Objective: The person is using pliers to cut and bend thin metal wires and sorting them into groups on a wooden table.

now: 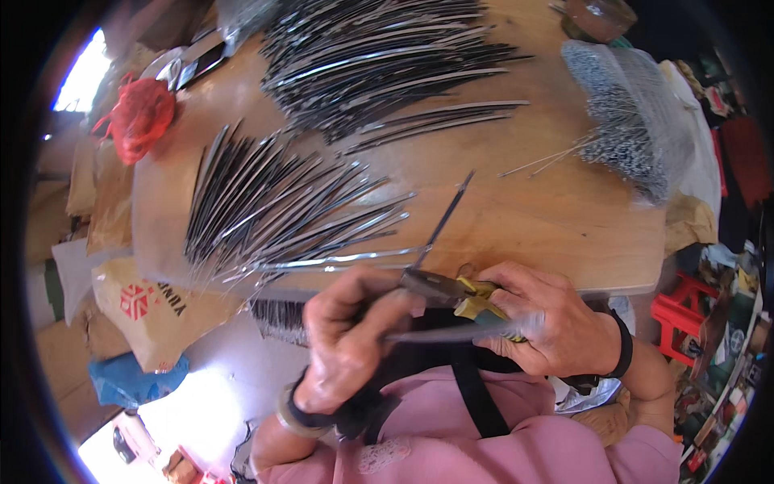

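Observation:
My right hand (pixel 552 315) is closed around the yellow-and-black handles of a pair of pliers (pixel 477 300). The jaws point left, up against the fingers of my left hand (pixel 351 323), which is pinched closed at a thin dark strip (pixel 445 216) slanting up and away over the table. A blurred grey strip (pixel 459 331) runs below the pliers between both hands; which end is held is unclear. Just beyond my left hand lies a fanned pile of dark and shiny strips (pixel 274 202). Exactly where the jaws bite is hidden by my fingers.
A larger heap of strips (pixel 363 64) covers the far side of the wooden table (pixel 564 230). Clear plastic wraps a bundle of thin wires (pixel 621 121) at right. A red plastic bag (pixel 141 117) sits at the left edge, a red stool (pixel 681 315) beyond the right edge.

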The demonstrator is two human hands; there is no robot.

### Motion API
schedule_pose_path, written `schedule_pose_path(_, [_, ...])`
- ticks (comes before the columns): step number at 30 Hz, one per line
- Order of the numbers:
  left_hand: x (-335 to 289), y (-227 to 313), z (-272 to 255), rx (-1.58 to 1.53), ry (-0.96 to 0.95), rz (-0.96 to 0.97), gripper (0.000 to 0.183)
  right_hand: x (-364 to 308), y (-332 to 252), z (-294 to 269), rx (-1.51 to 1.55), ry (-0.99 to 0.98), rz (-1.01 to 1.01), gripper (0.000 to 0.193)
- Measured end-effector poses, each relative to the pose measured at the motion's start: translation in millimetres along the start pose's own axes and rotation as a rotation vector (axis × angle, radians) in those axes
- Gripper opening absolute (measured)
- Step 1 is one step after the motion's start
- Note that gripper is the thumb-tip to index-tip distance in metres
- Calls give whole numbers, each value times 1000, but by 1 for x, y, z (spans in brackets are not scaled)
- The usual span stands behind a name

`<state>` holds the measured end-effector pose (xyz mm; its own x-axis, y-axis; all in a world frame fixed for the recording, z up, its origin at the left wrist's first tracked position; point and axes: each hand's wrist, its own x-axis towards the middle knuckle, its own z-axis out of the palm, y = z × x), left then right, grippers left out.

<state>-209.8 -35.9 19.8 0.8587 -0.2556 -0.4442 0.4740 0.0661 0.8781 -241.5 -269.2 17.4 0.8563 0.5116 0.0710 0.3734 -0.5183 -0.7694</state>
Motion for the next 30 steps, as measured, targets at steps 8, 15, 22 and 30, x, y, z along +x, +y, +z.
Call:
schedule_pose_path(8, [12, 10, -87, 1360, 260, 699, 31, -48, 42, -66, -319, 305, 573, 28])
schedule_pose_path(15, [34, -5, -64, 1561, 159, 735, 34, -44, 58, -57, -535, 193, 409, 26])
schedule_pose_path(22, [31, 11, -72, 1424, 406, 814, 40, -52, 64, -51, -385, 287, 140, 22])
schedule_pose_path(30, [20, -10, 62, -166, -335, -216, 26, -24, 22, -28, -150, 272, -21, 30])
